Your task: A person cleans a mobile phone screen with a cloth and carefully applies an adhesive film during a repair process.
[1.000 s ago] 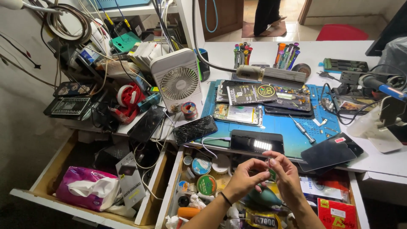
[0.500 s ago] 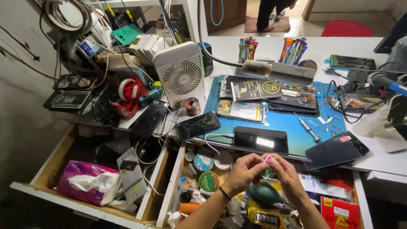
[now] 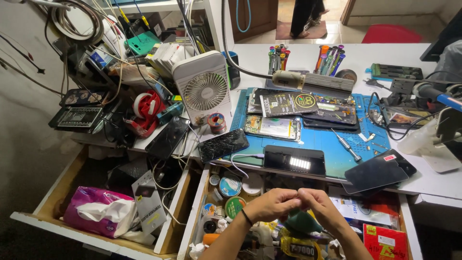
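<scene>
Pinching fingertips together over the cluttered wooden drawer [image 3: 204, 192], the left hand [image 3: 272, 204] and right hand [image 3: 320, 207] meet; any held object is hidden.

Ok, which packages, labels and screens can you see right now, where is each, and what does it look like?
Lit phone: blue mat's front edge, black slab, white glow.
Cracked phone: left of the mat, black, tilted.
Dark screen: mat's right corner, red tab.
Tissue pack: left drawer, pink, white tissue.
Glass sleeve: left drawer's right side, grey-black.
Red packet: right drawer, yellow label.
</scene>
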